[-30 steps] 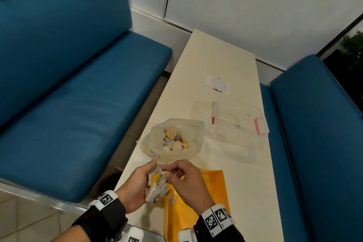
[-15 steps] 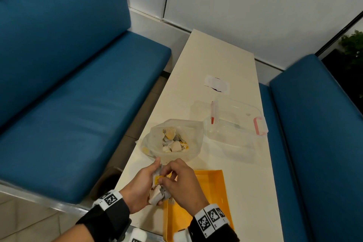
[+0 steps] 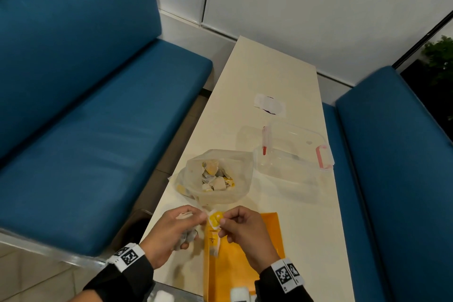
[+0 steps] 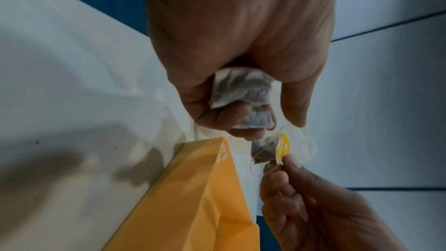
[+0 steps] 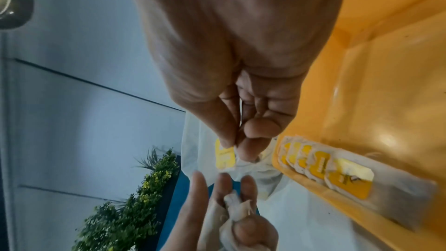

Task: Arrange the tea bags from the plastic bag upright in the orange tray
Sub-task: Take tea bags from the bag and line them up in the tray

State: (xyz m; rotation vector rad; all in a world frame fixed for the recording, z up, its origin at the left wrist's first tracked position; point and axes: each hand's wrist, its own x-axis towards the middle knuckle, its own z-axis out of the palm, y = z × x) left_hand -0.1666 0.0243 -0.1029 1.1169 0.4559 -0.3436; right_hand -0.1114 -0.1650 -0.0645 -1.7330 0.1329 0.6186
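Note:
My left hand (image 3: 193, 225) grips a crumpled bunch of tea bags (image 4: 241, 91) above the near left corner of the orange tray (image 3: 247, 260). My right hand (image 3: 221, 224) pinches one tea bag by its yellow tag (image 3: 215, 218) right beside the bunch. That bag (image 4: 263, 150) dangles under the tag on its string. A row of several yellow-tagged tea bags (image 5: 323, 167) stands along the wall of the tray (image 5: 376, 87). The open plastic bag (image 3: 241, 179), with more tea bags inside it, sits just beyond the hands.
A clear lidded box (image 3: 294, 154) with red clips stands right of the plastic bag. Farther back on the cream table (image 3: 269, 68) lies a white paper patch (image 3: 269, 105). Blue benches (image 3: 85, 117) flank the narrow table on both sides.
The hands have drawn slightly apart. My right hand has pulled one yellow-tagged tea bag out of the bunch that my left hand still holds.

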